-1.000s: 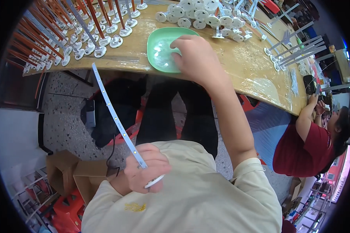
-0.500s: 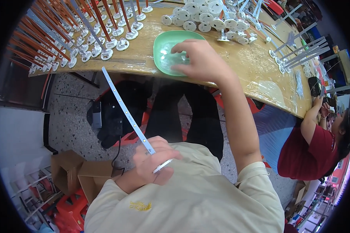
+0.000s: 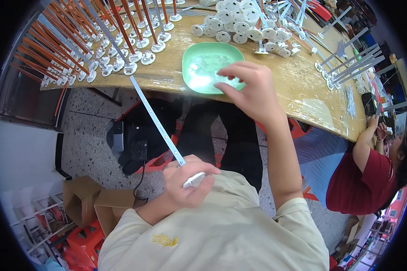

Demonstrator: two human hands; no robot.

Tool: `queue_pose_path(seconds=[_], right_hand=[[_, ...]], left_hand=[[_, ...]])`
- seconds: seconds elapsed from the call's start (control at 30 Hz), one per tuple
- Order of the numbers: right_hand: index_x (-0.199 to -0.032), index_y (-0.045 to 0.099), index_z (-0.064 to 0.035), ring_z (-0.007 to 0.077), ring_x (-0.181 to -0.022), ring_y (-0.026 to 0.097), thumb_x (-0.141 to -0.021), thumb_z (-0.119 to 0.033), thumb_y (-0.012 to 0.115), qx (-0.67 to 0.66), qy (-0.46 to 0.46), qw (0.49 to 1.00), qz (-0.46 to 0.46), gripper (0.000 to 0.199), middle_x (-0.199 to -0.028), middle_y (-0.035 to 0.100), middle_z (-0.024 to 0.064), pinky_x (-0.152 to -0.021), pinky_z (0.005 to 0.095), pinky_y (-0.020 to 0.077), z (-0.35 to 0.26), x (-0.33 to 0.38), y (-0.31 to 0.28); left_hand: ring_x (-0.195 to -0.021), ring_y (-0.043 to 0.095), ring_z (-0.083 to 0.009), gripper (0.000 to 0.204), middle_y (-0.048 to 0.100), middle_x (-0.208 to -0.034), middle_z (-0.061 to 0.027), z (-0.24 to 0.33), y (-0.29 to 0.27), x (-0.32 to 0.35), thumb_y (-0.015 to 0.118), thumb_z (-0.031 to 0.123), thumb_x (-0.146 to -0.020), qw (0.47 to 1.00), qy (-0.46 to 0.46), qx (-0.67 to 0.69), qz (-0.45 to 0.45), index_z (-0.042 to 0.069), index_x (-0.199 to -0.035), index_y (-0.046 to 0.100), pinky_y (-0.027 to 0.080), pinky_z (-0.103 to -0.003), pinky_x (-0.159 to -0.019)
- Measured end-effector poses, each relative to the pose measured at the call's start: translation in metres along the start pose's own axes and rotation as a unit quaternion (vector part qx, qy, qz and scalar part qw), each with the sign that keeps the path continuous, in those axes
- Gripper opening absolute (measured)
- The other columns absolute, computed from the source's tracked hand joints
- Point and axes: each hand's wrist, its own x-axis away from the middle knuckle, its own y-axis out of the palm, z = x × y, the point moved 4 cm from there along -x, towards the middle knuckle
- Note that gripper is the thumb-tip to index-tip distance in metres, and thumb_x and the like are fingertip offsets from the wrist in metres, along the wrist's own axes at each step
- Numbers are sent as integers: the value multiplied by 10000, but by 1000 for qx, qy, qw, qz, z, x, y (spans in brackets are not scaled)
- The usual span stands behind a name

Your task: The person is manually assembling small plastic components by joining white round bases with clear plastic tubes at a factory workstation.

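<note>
My left hand (image 3: 183, 183) is closed round the lower end of a narrow LED light strip (image 3: 158, 124), held in front of my shirt. The strip slants up and away to the left, small square LEDs spaced along it. At its near end a white round base (image 3: 194, 179) sits between my thumb and fingers. My right hand (image 3: 253, 88) hovers at the right rim of a shallow green dish (image 3: 190, 86), thumb and forefinger curved with a gap between them. I see nothing held there. Small clear pieces (image 3: 217, 61) lie in the dish.
Strips on white bases (image 3: 130, 68) stand crowded at the table's left, many orange-brown. White round bases (image 3: 230, 20) are heaped behind the dish. More upright strips (image 3: 352, 63) stand at right. A co-worker in dark red (image 3: 362, 180) sits there. Cardboard boxes (image 3: 113, 203) stand on the floor at left.
My right hand has drawn back from over the dish toward its right rim. The left hand still holds the strip, its base now turned more into view. The whole view has shifted slightly.
</note>
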Motion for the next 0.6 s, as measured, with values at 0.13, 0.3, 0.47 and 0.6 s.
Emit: queue_pose_path(seconds=[0.13,0.3,0.47,0.6], right_hand=[[-909,726,-4,188,-707,673,-721,-50,818,-69,-14,996,48,214,-858,704,110,-626,272,526,-35,37,-13],[-874,718,19,161,-659,639,-726,58,767,-136,3,987,89,161,-822,689,107,-587,252,510,-57,79,-7],[-832,703,38,147,-622,611,-751,94,726,-227,72,966,99,101,-763,667,97,-546,244,472,-67,112,4],[-812,709,15,124,-594,605,-769,40,735,-246,162,952,86,56,-759,677,87,-523,228,458,-61,143,13]], left_hand=[[-610,672,-221,247,707,-792,-166,3,-4,-1,694,-77,-764,997,-40,-30,64,-32,-980,582,537,-275,-560],[-689,667,-177,353,711,-920,-202,-1,0,-2,702,-101,-784,993,-18,-44,108,-25,-1082,529,542,-263,-627],[-709,668,-163,307,710,-939,-204,-6,7,-1,700,-96,-798,989,-42,-46,131,-39,-1056,543,541,-259,-655],[-728,684,-178,205,701,-889,-203,-11,-8,9,649,-85,-855,969,-57,-90,224,-20,-1013,535,569,-298,-675]])
